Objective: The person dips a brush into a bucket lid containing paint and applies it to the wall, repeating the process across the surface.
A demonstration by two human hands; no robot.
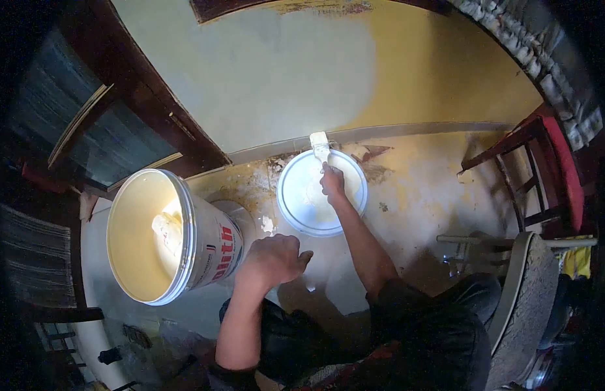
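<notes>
My right hand (332, 180) grips a paintbrush (321, 150) by its handle, fingers wrapped round it. White paint coats the brush head, which points toward the wall at the far rim of a round white container (296, 208). White, paint-like material covers the inside of that round container. My left hand (274, 259) hangs between the container and a big white bucket (211, 251), back of the hand up. Its fingers are curled, the thumb sticks out to the right, and nothing shows in it. The bucket has red lettering, and a white lump (167, 234) shows inside it.
Ahead stands a wall (283, 78), pale grey-green at left and yellow at right. A dark wooden door (152, 91) is on the left. Paint flecks and debris mark the floor (439, 176). Chairs (544, 176) stand on the right.
</notes>
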